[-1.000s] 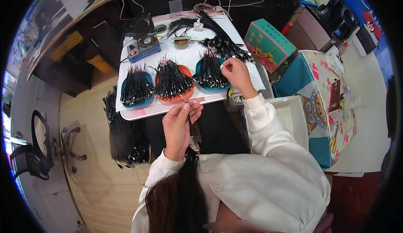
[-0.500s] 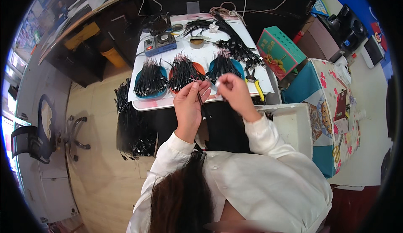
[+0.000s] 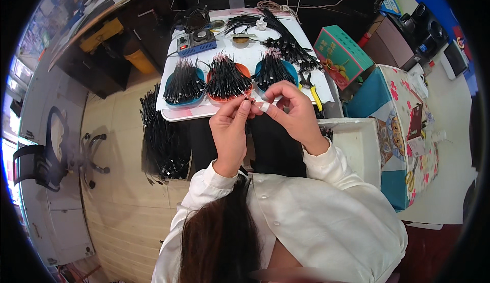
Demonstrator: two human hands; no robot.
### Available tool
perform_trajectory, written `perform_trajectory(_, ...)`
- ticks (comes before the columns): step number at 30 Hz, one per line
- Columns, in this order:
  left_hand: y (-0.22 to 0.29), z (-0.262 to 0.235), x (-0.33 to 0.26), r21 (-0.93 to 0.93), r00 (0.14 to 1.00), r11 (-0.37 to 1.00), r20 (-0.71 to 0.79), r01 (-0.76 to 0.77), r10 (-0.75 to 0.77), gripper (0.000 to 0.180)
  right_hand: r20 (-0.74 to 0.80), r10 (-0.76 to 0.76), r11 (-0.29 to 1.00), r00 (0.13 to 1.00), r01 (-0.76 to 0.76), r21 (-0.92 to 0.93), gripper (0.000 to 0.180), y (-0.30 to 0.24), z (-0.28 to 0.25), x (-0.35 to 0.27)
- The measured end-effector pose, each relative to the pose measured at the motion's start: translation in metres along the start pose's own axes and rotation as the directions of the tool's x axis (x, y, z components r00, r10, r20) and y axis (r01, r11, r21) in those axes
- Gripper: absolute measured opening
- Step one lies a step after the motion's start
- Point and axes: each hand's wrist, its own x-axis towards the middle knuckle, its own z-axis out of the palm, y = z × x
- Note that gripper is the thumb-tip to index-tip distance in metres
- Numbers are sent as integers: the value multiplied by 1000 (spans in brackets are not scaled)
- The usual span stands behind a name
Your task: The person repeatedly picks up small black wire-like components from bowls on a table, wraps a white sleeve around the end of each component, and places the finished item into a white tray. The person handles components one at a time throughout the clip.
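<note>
- Three trays stand in a row on the near half of the bench (image 3: 214,108): a left blue tray (image 3: 201,75), a middle orange tray (image 3: 244,69) and a right blue tray (image 3: 291,68).
- Each tray holds black cable bundles (image 3: 227,81), thin wire ends pointing far and connectors lying near.
- A white box (image 3: 357,140) stands near right, some dark strands at its left end.
- The left hand (image 3: 229,127) pinches a thin dark cable (image 3: 249,100) between thumb and fingers, just off the bench's near edge, before the orange tray.
- The right hand (image 3: 297,114), its thumb wrapped in white, is curled with its fingertips at that cable; whether it grips it is too small to tell.
- One second earlier the right hand was over the right blue tray, well apart from the left; now the hands meet, and the yellow-handled pliers (image 3: 316,98) show clearly.
- Farther on the bench are a blue control box (image 3: 197,44), a small round tin (image 3: 240,42) and loose cables (image 3: 289,48).
- A green-and-pink carton (image 3: 343,56) stands to the right.
- More black cables (image 3: 166,140) lie in a heap to the left, above the pale floor (image 3: 122,191); farther left is a chair (image 3: 43,160).
</note>
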Motion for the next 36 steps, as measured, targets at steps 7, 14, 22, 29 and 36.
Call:
perform_trajectory(7,10,-1,-10,25,987,996,141,81,-84,19,-26,-182,975,983,177,-138,8,-21,4,6)
perform_trajectory(14,10,-7,-10,-192,968,970,233,146,-99,19,-54,-50,926,997,67,372,6,-7,18,-4)
perform_trajectory(22,12,-7,-10,-135,968,980,224,145,-112,19,-12,1,879,1000,5,477,8,-5,11,-7)
perform_trajectory(29,12,-7,-10,-146,929,952,302,268,-215,15,322,144,496,936,-349,795,13,-3,9,-7)
perform_trajectory(36,13,-15,-4,169,834,919,387,355,-393,13,471,231,594,851,-507,625,12,15,-12,-1)
